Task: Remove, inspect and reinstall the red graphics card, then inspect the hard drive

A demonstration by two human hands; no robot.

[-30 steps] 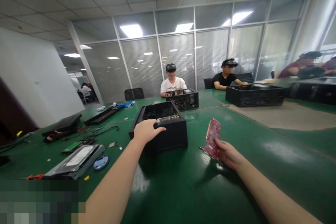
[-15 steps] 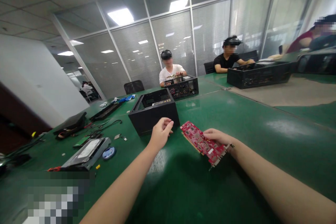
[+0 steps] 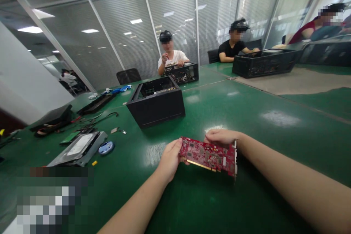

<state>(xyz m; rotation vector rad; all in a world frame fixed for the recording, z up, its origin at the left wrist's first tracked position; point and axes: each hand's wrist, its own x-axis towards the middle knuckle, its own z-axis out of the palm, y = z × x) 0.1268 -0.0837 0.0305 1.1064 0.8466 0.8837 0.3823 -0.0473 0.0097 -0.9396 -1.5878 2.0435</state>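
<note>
We've got both hands on the red card (image 3: 208,155) here: left hand (image 3: 170,159) pinching its left end, right hand (image 3: 221,136) gripping the top edge near the metal bracket. Card is held edge-on just above the green worktop (image 3: 246,109), gold contacts along the bottom. Straight behind it sits an open black case (image 3: 156,101), well apart from the card. Off to the left there's a hard drive (image 3: 78,148) with a small blue disc (image 3: 105,147) just beside it, plus loose cables (image 3: 101,119). Across the worktop, a person in white (image 3: 171,56) works at another case (image 3: 182,72).
</note>
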